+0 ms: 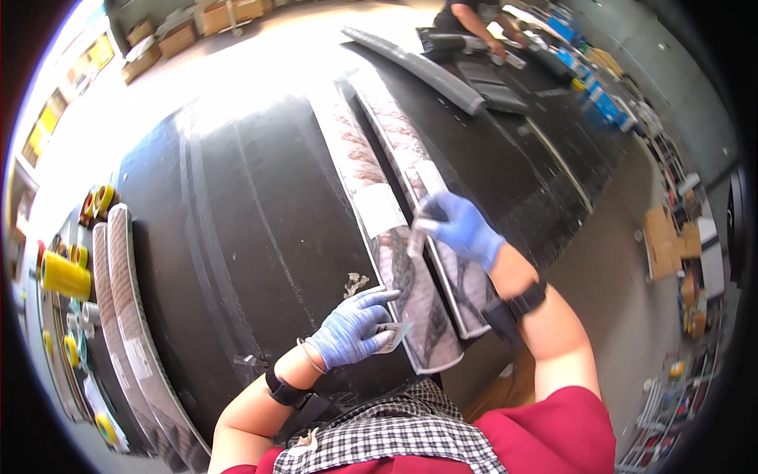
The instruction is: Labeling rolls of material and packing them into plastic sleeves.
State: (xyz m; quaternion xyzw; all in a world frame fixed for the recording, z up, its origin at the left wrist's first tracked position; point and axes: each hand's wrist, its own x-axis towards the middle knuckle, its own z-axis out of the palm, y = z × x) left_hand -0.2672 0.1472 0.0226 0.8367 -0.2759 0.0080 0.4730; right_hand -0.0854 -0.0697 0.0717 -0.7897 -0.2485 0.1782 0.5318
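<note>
Two long rolls in clear wrap lie side by side on the black table: a left roll (410,276) and a right roll (466,272), both with a grey-brown feather-like pattern. Each carries a white paper sheet, the left one's sheet (377,209) lying around its middle. My left hand (347,330), in a light blue glove, pinches a small printed card (392,337) near the left roll's near end, index finger stretched along its edge. Gloved too, my right hand (462,229) is bent over the rolls with fingers drawn together. Motion blur smears its fingertips and whatever they hold.
A crumpled scrap (356,283) lies left of the rolls. More rolls (130,316) line the table's left edge, near yellow tape (66,275). A grey textured roll (418,67) lies at the far side, where another person's hands (496,49) handle dark items. Cardboard (671,241) stands right.
</note>
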